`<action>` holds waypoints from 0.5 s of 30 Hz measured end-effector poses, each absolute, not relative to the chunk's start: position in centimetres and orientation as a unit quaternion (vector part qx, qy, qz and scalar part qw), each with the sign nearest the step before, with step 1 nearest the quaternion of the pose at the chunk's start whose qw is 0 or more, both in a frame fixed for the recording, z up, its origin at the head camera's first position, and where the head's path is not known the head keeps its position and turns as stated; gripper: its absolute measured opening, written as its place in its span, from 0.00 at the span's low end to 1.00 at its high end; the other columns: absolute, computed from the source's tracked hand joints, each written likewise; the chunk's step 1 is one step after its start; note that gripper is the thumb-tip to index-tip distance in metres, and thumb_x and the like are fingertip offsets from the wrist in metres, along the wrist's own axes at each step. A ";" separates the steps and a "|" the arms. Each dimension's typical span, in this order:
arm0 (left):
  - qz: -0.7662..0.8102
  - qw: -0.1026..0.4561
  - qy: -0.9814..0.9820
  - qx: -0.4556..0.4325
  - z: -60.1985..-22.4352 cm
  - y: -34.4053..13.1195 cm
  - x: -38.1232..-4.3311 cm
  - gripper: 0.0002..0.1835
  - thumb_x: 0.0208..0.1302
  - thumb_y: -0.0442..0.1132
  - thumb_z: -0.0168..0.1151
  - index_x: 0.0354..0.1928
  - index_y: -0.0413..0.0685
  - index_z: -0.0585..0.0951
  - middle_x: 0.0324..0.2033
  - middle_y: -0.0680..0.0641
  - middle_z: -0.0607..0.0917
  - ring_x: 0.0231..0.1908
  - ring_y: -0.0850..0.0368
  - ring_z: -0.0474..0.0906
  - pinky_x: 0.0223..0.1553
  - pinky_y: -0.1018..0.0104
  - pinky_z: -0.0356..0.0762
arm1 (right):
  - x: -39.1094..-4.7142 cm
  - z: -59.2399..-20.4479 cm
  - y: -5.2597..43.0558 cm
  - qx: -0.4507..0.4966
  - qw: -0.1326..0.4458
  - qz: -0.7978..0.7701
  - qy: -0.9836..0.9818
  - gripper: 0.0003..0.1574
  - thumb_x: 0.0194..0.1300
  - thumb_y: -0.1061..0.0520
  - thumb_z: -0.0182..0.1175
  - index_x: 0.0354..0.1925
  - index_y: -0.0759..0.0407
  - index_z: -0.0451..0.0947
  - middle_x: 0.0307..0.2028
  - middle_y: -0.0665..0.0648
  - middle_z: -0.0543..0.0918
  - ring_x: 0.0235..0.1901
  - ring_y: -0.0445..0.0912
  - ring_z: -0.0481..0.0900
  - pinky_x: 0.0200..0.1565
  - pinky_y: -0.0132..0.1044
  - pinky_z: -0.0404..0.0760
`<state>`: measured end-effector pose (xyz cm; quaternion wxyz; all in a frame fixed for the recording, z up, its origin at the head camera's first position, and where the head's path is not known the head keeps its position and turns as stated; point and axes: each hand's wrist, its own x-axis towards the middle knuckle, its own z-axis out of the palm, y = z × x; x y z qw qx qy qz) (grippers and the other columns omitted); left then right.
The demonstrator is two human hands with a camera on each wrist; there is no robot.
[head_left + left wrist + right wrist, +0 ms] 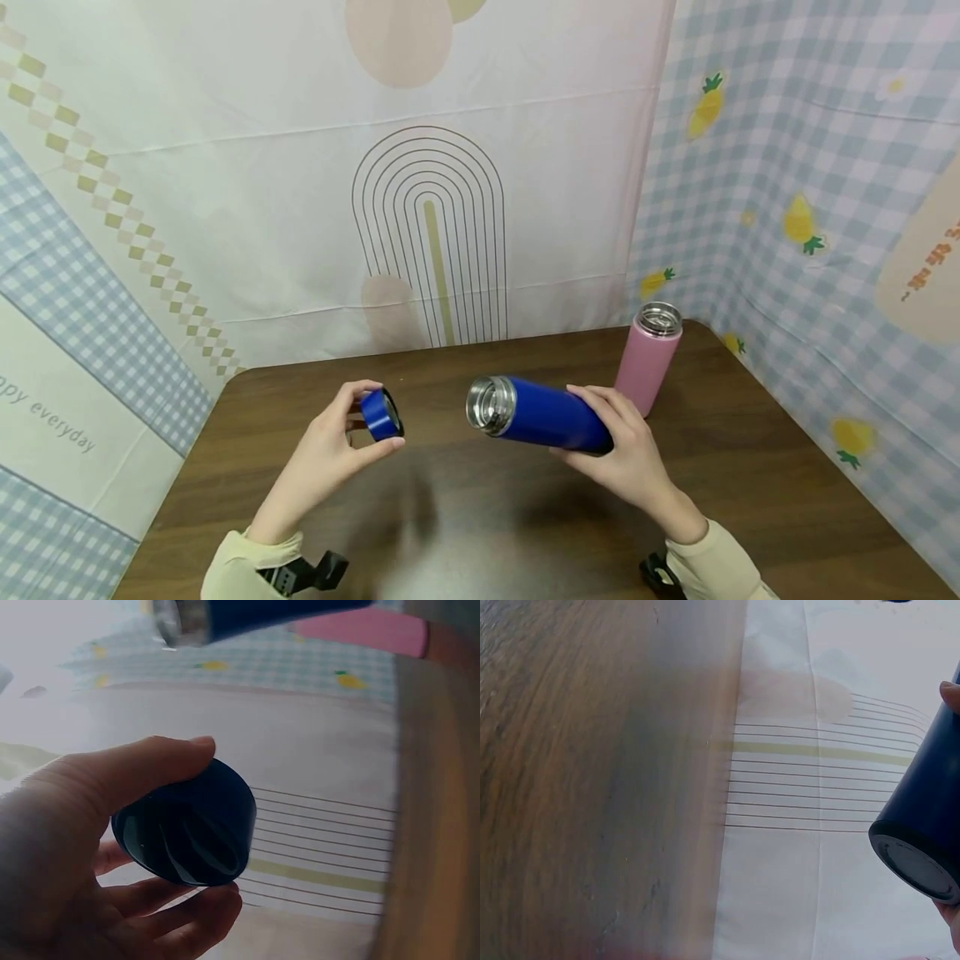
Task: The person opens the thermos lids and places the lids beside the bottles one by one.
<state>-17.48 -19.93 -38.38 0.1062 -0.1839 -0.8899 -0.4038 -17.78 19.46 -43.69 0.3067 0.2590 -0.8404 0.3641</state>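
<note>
Between thumb and fingers my left hand pinches a blue bottle lid, its dark underside turned toward the right. In the left wrist view the lid shows a ridged dark top. My right hand grips a blue thermos bottle near its base, tilted almost level above the table. Its bare steel mouth points left toward the lid, with a gap between them. The right wrist view shows the base of the blue thermos. Behind the right hand stands a pink thermos bottle, upright and lidless.
The brown wooden table has its back edge against a white patterned cloth. A blue checked cloth with pineapple prints hangs along the right side. Dark straps with camera mounts sit at both wrists.
</note>
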 end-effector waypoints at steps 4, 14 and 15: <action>-0.398 0.052 -0.897 -0.185 -40.4 -19.5 -18.8 0.39 0.54 0.50 0.79 0.63 0.50 0.68 0.53 0.42 0.79 0.45 0.48 0.83 0.45 0.52 0.83 | -17.8 -43.7 19.5 0.257 0.308 0.361 -0.842 0.55 0.37 0.50 0.86 0.66 0.47 0.76 0.57 0.53 0.78 0.57 0.50 0.74 0.54 0.52 0.73; -0.386 -0.005 -0.904 -0.182 -44.4 -19.0 -20.7 0.38 0.50 0.43 0.82 0.59 0.47 0.70 0.51 0.43 0.80 0.46 0.49 0.81 0.44 0.56 0.82 | -17.6 -43.8 19.7 0.252 0.305 0.359 -0.845 0.55 0.37 0.50 0.86 0.65 0.47 0.76 0.57 0.53 0.78 0.56 0.51 0.74 0.53 0.55 0.73; -0.384 -0.010 -0.905 -0.182 -44.6 -18.9 -20.8 0.38 0.50 0.43 0.82 0.59 0.47 0.70 0.51 0.43 0.80 0.46 0.49 0.81 0.45 0.55 0.82 | -17.6 -43.7 19.7 0.252 0.306 0.359 -0.845 0.55 0.37 0.50 0.86 0.65 0.47 0.76 0.57 0.53 0.78 0.56 0.51 0.74 0.53 0.55 0.73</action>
